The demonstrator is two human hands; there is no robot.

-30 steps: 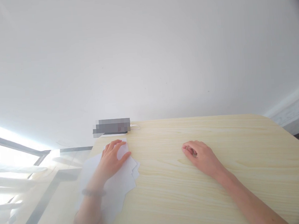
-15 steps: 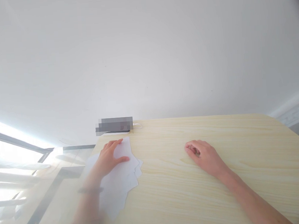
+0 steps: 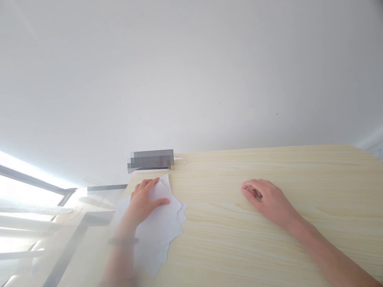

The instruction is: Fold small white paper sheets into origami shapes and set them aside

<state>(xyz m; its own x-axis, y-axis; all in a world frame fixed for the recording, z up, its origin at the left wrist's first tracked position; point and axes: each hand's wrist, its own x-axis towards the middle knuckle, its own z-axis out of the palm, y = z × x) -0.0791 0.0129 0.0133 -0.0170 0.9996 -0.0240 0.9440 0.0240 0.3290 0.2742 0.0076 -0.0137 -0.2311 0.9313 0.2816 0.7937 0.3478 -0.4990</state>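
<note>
My left hand (image 3: pixel 146 202) rests on a fanned, uneven pile of white paper sheets (image 3: pixel 164 224) at the left side of the table. Its thumb and fingers are spread over the upper part of the sheets. A dark band circles that wrist. My right hand (image 3: pixel 263 199) lies on the bare wood to the right, apart from the paper. Those fingers are loosely curled toward the thumb, and nothing shows in the hollow between them.
The pale wood-grain table (image 3: pixel 218 246) meets a white wall (image 3: pixel 206 72) at the back. A dark, pixelated object (image 3: pixel 151 160) stands at the far left corner, with a white cable (image 3: pixel 180 160) beside it. Beyond the left edge are a bright window and whitish curtains (image 3: pixel 16 221).
The whole view has shifted slightly, so everything sits a little further right. The paper edges under my left hand look slightly more fanned. My right hand keeps its curled pose.
</note>
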